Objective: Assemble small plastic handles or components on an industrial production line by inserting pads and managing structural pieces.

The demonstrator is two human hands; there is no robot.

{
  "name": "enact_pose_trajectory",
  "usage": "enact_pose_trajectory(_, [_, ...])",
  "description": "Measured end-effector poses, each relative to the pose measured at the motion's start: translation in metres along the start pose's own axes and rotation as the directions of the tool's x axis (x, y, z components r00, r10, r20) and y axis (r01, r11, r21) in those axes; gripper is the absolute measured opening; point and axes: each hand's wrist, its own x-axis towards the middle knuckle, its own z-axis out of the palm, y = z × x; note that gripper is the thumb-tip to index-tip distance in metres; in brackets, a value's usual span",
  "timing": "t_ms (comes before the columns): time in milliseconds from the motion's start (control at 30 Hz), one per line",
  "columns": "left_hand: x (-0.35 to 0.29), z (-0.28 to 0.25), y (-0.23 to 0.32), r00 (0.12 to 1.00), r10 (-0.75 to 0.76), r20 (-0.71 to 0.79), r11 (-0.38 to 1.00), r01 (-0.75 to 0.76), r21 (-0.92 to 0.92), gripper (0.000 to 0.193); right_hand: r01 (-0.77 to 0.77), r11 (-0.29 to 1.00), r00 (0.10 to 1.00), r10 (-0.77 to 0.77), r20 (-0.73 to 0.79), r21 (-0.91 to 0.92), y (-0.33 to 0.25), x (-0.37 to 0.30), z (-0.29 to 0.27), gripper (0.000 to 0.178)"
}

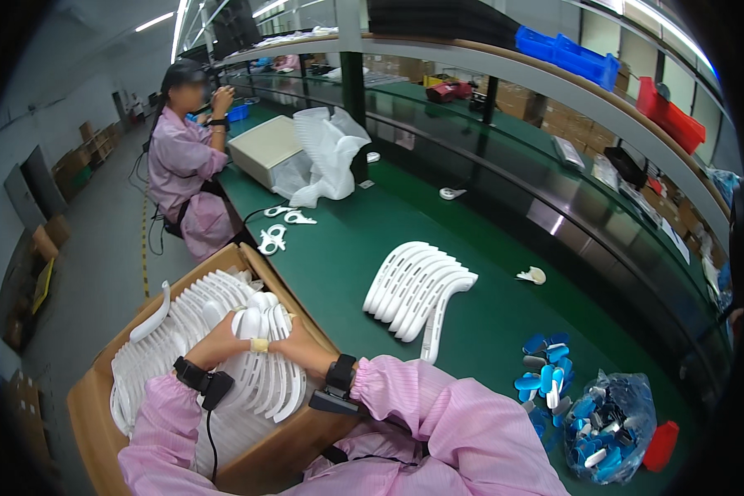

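Observation:
A cardboard box (99, 405) at the lower left holds rows of curved white plastic handles (186, 322) with slots along them. Inside it, my left hand (221, 341) and my right hand (304, 349) grip a bunch of these white handles (260, 380) from both sides. My thumbs nearly meet on top, where a yellowish wrap shows on a thumb; the fingertips are partly hidden. To the right of the box, a neat row of the same handles (409, 285) lies on the green table (331, 289).
Blue and white small parts (546, 372) lie at the right, beside a clear bag of similar parts (608, 430) and a red piece (660, 446). White ring-shaped parts (273, 240) lie beyond the box. A co-worker (190, 157) sits farther along, near a beige case (266, 149).

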Motion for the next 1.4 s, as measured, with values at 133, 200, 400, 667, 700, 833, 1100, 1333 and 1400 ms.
enact_pose_trajectory(133, [-0.01, 0.004, 0.023, 0.987, -0.1, -0.125, 0.987, 0.114, 0.111, 0.06, 0.043, 0.999, 0.999, -0.042, 0.013, -0.012, -0.013, -0.008, 0.0, 0.077])
enact_pose_trajectory(200, [-0.002, 0.002, 0.035, 0.992, -0.014, -0.126, 0.992, 0.029, 0.122, 0.06, 0.11, 0.994, 0.994, -0.11, -0.024, -0.003, -0.025, -0.014, -0.003, 0.075])
enact_pose_trajectory(400, [0.052, 0.047, 0.136, 0.977, 0.215, 0.012, 0.97, -0.215, 0.114, 0.053, 0.337, 0.941, 0.927, -0.33, -0.178, 0.01, -0.116, -0.069, -0.066, 0.073])
enact_pose_trajectory(667, [0.161, 0.231, 0.168, 0.838, 0.139, 0.527, 0.965, 0.004, -0.261, 0.036, 0.28, 0.945, 0.83, -0.148, -0.538, 0.172, -0.141, -0.209, -0.187, 0.055])
enact_pose_trajectory(700, [0.168, 0.255, 0.168, 0.775, 0.177, 0.607, 0.963, -0.01, -0.269, 0.038, 0.278, 0.945, 0.797, -0.128, -0.59, 0.171, -0.138, -0.225, -0.194, 0.051])
enact_pose_trajectory(833, [0.178, 0.334, 0.196, 0.421, 0.246, 0.873, 0.969, -0.131, -0.209, 0.045, 0.408, 0.898, 0.59, -0.121, -0.798, 0.165, -0.111, -0.272, -0.21, 0.049])
enact_pose_trajectory(1100, [0.219, 0.416, 0.22, 0.004, 0.167, 0.986, 0.744, -0.657, -0.124, 0.048, 0.626, 0.766, 0.131, -0.29, -0.948, -0.148, -0.059, -0.263, -0.202, 0.057])
enact_pose_trajectory(1333, [0.227, 0.422, 0.206, 0.149, 0.183, 0.972, 0.769, -0.638, -0.047, 0.039, 0.657, 0.753, 0.164, -0.191, -0.968, -0.037, -0.051, -0.243, -0.198, 0.046])
enact_pose_trajectory(1400, [0.218, 0.433, 0.202, 0.167, 0.129, 0.977, 0.579, -0.813, 0.063, 0.04, 0.71, 0.702, 0.202, -0.137, -0.97, 0.049, -0.049, -0.252, -0.198, 0.044])
